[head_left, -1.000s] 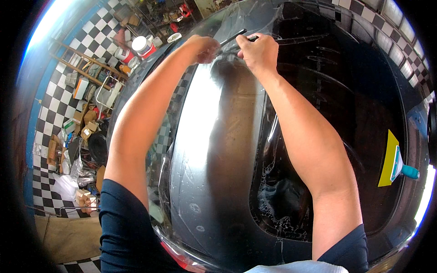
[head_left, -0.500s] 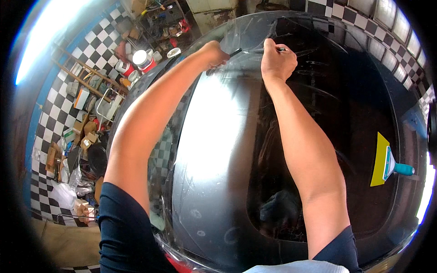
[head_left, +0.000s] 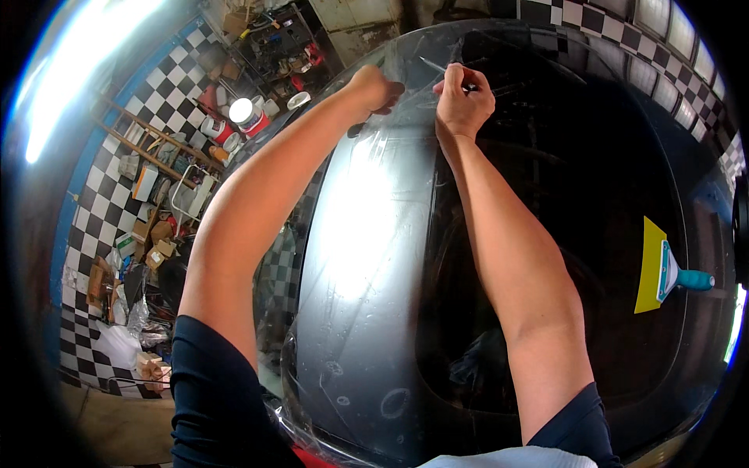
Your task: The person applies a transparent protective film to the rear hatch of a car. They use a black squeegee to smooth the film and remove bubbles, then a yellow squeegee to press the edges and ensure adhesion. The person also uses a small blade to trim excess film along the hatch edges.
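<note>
My right hand [head_left: 466,101] is closed around a slim craft knife [head_left: 434,65], its pale pointed end aimed to the far left. Just left of it, my left hand [head_left: 373,90] has its fingers curled over the clear film [head_left: 402,58]; what they grip, if anything, is hidden. Both hands are at the far end of a glossy dark car surface [head_left: 546,249]. The film lies over it, with wrinkles near the hands and bubbles toward the near end.
A squeegee [head_left: 668,273] with a yellow blade and teal handle lies on the right of the car surface. Left of the car are white-and-red buckets [head_left: 248,115], a wooden ladder [head_left: 148,144], boxes [head_left: 160,251] and plastic wrap [head_left: 121,343]. A cluttered shelf [head_left: 285,39] stands beyond.
My right hand has shifted slightly left, and the knife's pointed end now shows beyond its fingers. The black stick that stuck out from my left hand no longer shows there.
</note>
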`<state>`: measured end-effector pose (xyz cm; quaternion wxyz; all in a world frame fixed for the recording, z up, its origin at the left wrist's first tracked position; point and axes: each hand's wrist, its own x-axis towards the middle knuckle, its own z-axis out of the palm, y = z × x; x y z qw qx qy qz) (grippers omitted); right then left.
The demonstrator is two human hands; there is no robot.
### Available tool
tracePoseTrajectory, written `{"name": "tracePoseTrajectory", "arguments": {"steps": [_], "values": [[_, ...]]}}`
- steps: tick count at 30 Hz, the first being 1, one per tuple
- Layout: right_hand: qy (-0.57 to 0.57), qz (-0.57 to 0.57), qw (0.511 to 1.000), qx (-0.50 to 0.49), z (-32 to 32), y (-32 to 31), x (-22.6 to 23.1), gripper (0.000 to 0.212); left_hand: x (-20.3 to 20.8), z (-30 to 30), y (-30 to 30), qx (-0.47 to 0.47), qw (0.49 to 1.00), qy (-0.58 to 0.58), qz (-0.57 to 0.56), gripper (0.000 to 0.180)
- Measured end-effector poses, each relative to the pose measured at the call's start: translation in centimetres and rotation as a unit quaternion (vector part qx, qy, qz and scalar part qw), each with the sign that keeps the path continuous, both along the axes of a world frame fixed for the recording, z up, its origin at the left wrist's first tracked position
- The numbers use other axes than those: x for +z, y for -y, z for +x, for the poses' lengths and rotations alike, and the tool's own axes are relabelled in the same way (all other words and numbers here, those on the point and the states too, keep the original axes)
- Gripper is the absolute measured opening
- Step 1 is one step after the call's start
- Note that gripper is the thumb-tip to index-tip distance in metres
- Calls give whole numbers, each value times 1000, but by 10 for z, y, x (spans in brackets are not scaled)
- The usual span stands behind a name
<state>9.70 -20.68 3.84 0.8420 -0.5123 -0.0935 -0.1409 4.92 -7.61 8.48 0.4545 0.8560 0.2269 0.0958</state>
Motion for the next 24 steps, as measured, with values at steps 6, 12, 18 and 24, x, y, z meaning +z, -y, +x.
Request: {"name": "tracePoseTrajectory", "arguments": {"steps": [6, 12, 18, 24], "values": [[4, 97, 994, 49, 6, -1, -2, 26, 22, 10, 12, 41, 996, 66, -45, 27], [-10, 155, 979, 131, -4, -5, 7, 27, 25, 6, -34, 111, 988, 41, -98, 20], [0, 145, 981, 131, 3, -7, 2, 31, 23, -1, -29, 94, 986, -60, -128, 15], [-1, 130, 984, 123, 3, -3, -3, 34, 26, 1, -11, 29, 992, -45, -116, 12]]}}
